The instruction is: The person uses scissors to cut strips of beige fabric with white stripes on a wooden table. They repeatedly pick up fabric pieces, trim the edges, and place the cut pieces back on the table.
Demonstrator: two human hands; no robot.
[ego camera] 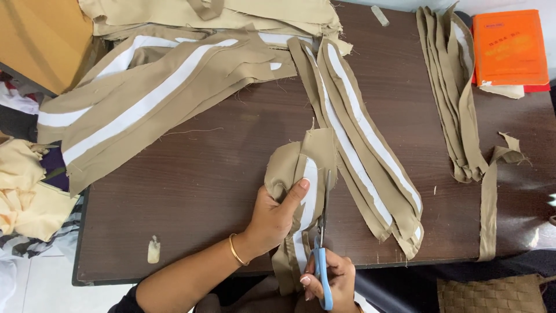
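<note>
Khaki strip [301, 174] runs toward the person, left hand [272, 217] clutching it, right hand [327, 278] gripping scissors [322, 249].

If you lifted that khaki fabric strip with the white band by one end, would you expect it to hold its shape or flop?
It would probably flop: the khaki fabric strip with the white band already folds over the left hand and droops past the dark wooden table edge. It looks light, since a loose pinch holds it up. Frayed edges suggest it may shed threads where the blue-handled scissors in the right hand cut.
</note>
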